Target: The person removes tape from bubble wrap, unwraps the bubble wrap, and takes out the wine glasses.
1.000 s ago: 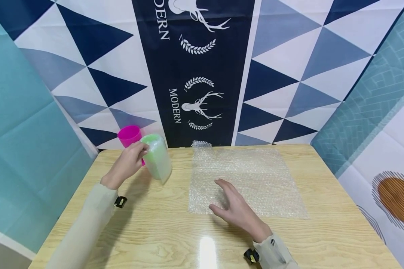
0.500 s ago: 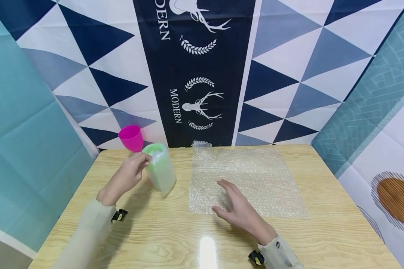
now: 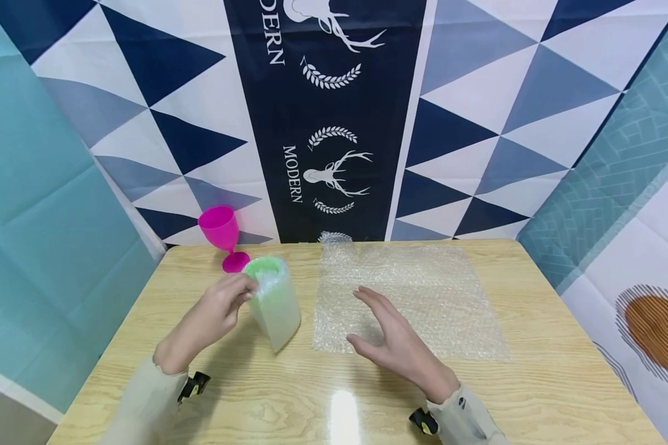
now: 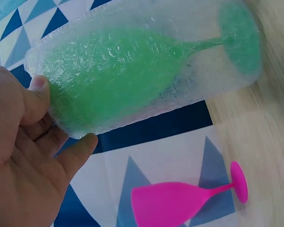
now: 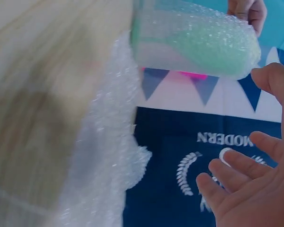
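Note:
A green goblet (image 4: 113, 71) stands upright inside a sleeve of bubble wrap (image 3: 281, 315), its stem and round foot showing through in the left wrist view. At its upper left rim, my left hand (image 3: 214, 312) pinches the wrapped edge between thumb and fingers. My right hand (image 3: 398, 346) hovers over the near part of a flat bubble wrap sheet (image 3: 423, 284), with fingers spread and nothing held. Behind the wrapped goblet stands an unwrapped pink goblet (image 3: 221, 228), upright on its foot.
The wooden table (image 3: 289, 402) carries everything. A patterned cloth wall (image 3: 328, 93) rises along its back edge, with a teal cloth (image 3: 61, 216) on the left. One corner of the sheet curls up against the back wall.
My left hand has brought the wrapped green goblet nearer and slightly right, away from the pink goblet, whose stem and foot are now visible. My right hand has barely moved.

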Available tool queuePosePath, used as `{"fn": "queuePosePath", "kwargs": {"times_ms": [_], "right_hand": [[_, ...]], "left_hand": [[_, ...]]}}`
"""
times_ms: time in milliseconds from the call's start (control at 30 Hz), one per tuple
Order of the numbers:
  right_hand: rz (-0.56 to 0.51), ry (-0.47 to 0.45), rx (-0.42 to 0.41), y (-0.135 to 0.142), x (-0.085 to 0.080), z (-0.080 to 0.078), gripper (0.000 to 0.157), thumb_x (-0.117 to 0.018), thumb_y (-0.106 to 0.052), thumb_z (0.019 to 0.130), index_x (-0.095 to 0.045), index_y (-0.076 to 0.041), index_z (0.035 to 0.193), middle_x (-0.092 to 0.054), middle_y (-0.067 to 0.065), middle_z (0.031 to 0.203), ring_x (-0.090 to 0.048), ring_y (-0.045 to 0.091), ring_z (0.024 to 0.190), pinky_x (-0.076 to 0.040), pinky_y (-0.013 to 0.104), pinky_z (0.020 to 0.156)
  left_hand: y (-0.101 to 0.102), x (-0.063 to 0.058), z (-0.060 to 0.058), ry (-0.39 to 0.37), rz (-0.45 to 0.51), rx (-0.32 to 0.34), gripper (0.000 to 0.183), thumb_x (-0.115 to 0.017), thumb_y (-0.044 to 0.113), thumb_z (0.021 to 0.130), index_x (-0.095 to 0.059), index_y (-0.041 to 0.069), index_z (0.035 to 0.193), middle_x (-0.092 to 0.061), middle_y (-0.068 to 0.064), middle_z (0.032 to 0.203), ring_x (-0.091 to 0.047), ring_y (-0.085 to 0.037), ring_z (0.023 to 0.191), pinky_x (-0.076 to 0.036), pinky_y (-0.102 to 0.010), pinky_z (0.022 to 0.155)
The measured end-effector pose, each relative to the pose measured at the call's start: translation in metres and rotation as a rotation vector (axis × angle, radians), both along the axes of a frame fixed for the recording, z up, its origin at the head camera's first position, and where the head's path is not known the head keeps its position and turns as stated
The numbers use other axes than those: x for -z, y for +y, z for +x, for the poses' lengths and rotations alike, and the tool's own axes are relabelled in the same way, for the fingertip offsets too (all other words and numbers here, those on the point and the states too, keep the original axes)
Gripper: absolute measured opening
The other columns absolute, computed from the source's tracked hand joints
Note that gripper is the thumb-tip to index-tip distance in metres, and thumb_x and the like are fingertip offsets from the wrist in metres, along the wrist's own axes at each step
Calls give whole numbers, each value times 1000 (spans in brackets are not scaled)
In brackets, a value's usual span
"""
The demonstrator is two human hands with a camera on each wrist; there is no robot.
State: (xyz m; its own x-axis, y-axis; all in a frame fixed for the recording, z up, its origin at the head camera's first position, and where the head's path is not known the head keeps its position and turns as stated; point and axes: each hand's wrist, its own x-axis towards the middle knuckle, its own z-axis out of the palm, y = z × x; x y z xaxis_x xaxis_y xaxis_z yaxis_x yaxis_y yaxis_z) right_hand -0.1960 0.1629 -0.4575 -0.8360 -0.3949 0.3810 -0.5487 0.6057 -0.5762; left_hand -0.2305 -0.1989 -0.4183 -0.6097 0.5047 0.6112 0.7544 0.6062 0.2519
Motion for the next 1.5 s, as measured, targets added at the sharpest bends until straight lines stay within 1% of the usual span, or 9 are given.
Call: {"fn": "queuePosePath", "kwargs": {"times_ms": [167, 267, 333, 400, 500, 567, 967, 1200, 1500], "right_hand": [[-4, 72, -43, -9, -14, 2, 78, -78, -37, 91, -41, -16, 156, -38, 4, 164, -39, 29, 150, -42, 56, 117], [-6, 111, -76, -15, -23, 4, 79, -79, -34, 90, -41, -15, 157, -38, 5, 164, -40, 29, 149, -42, 55, 117], [-8, 132, -99, -19, -28, 6, 80, -79, -33, 90, -40, -16, 157, -38, 5, 164, -40, 29, 149, -42, 55, 117], [-10, 156, -126, -24, -32, 7, 80, -79, -32, 90, -39, -15, 157, -38, 6, 164, -42, 29, 148, -43, 53, 117], [-14, 187, -154, -30, -37, 8, 81, -79, -31, 89, -40, -12, 157, -40, 8, 162, -43, 30, 147, -44, 52, 116], [-17, 203, -170, -34, -38, 9, 81, -79, -31, 89, -41, -10, 156, -41, 9, 162, -44, 30, 147, -44, 50, 117], [4, 340, -261, -51, -36, 12, 79, -77, -35, 91, -41, -6, 156, -43, 15, 160, -46, 34, 145, -44, 45, 117], [-35, 481, -332, -59, -36, 13, 69, -78, -26, 90, -50, 1, 147, -53, 20, 150, -48, 37, 143, -43, 42, 118], [2, 544, -402, -66, -34, 15, 48, -71, -22, 96, -60, 0, 137, -62, 16, 140, -56, 36, 136, -45, 37, 117]], "left_hand": [[3, 1, 14, 10, 11, 40, 24, -69, -14, 88, -64, 5, 102, -67, -1, 97, -61, -15, 94, -52, -17, 90], [6, 2, 21, 24, 21, 67, 23, -69, -12, 89, -64, 6, 102, -67, 0, 99, -61, -14, 94, -50, -13, 91], [8, 2, 26, 36, 25, 84, 18, -67, -8, 92, -64, 6, 102, -66, 2, 99, -61, -14, 94, -50, -13, 92], [9, 2, 31, 37, 20, 94, 4, -61, 4, 100, -64, 6, 102, -67, 1, 101, -62, -14, 96, -51, -13, 94], [13, 3, 37, 25, 9, 105, 24, -47, 21, 108, -65, 6, 103, -67, 1, 103, -63, -15, 101, -50, -14, 99], [14, 3, 41, 16, 3, 108, 32, -41, 27, 110, -65, 7, 103, -67, 0, 105, -63, -15, 103, -49, -13, 102], [26, 3, 54, 20, -19, 157, 27, -43, 23, 110, -66, 9, 108, -67, 1, 108, -64, -16, 108, -46, -13, 106], [31, 2, 60, 15, -18, 192, 19, -49, 16, 109, -66, 10, 107, -68, 2, 109, -66, -18, 110, -46, -15, 108], [30, 0, 66, 20, -27, 213, 23, -44, 17, 110, -66, 10, 106, -67, 3, 107, -65, -15, 108, -48, -16, 105]]}}
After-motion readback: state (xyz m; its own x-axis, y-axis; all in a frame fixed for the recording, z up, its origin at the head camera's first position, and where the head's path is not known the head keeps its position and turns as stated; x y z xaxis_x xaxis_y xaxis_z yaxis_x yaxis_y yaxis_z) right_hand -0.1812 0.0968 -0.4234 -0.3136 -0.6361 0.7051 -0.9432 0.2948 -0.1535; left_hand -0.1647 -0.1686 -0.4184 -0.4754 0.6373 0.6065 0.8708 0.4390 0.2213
